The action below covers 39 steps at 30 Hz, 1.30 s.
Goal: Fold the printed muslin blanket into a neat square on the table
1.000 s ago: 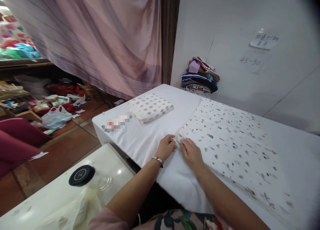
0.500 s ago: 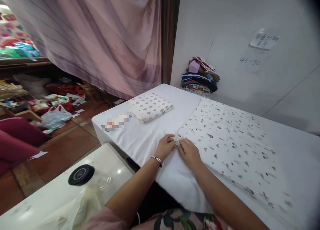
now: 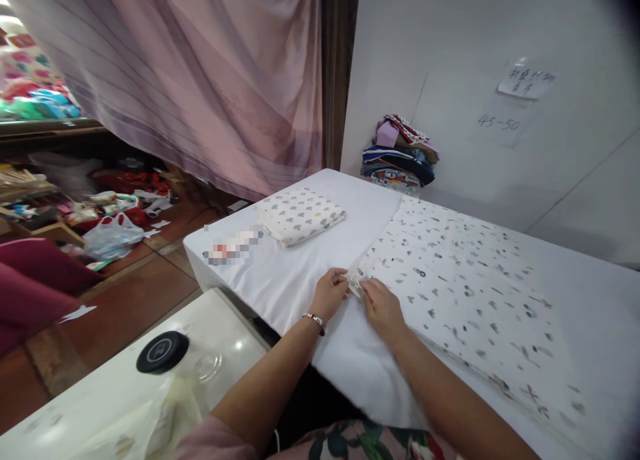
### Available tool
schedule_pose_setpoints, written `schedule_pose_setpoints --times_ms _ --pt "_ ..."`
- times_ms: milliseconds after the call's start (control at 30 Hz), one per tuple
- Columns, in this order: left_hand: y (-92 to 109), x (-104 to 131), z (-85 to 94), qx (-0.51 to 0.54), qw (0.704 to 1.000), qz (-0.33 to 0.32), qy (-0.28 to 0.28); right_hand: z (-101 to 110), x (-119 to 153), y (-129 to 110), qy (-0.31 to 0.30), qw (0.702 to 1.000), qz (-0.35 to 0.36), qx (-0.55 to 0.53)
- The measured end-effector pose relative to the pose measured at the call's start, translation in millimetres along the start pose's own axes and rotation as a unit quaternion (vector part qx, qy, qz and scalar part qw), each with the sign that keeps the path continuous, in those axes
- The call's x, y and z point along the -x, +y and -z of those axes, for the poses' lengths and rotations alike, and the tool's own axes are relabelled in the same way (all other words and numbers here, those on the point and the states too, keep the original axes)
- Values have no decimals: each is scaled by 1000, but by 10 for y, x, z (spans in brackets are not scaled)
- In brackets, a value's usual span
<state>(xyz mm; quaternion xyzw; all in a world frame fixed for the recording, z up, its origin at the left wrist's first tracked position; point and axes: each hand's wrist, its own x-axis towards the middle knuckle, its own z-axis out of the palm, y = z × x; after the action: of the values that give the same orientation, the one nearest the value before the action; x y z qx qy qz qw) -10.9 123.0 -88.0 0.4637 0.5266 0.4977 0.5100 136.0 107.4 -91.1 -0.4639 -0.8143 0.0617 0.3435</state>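
Observation:
A white printed cloth [image 3: 460, 293] lies spread in flat layers on a table covered with a white sheet [image 3: 260, 293]. At its near left corner, my left hand [image 3: 331, 293] pinches the cloth's edge between thumb and fingers. Close beside it, my right hand [image 3: 383, 307] grips the same corner from the right, fingers curled. Between the two hands the corner is slightly lifted and its layers show. A folded cloth with grey mushroom-like prints [image 3: 303, 215] rests farther back on the table, apart from both hands.
Left of the folded cloth lies a pixelated item [image 3: 233, 245]. A white side table [image 3: 220, 320] at lower left bears a black round lid [image 3: 163, 352] and a clear plastic bag [image 3: 165, 413]. Folded clothes [image 3: 400, 153] are stacked by the wall. A pink curtain [image 3: 240, 80] hangs behind.
My right hand has shifted slightly along the corner, and the corner's layers show a little more between the hands. My left hand stays nearly in place.

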Motion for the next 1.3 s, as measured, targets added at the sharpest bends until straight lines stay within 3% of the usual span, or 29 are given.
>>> schedule_pose_setpoints --times_ms 300,400,600,700,867,1067,1167,1300 --pt "8 26 19 6 1000 -17 -21 -22 1 -53 -14 998 22 61" --pt "-15 16 8 -32 999 -30 -28 -33 -15 -78 -30 997 16 69" --pt "-5 -29 -6 -124 992 -24 13 -4 0 -116 -53 993 26 101" --pt "33 -16 24 -208 976 -61 37 89 106 -50 -57 990 39 125" --pt "92 8 64 -360 927 -99 50 476 530 256 -61 981 29 181" --pt "173 -15 30 -490 866 -95 20 1273 1346 656 -61 975 -12 215" --pt "216 -33 -13 -547 830 -110 -7 1632 1759 762 -62 969 -55 231" --pt "270 -35 -78 -607 783 -136 -26 1961 2215 836 -27 960 -119 252"
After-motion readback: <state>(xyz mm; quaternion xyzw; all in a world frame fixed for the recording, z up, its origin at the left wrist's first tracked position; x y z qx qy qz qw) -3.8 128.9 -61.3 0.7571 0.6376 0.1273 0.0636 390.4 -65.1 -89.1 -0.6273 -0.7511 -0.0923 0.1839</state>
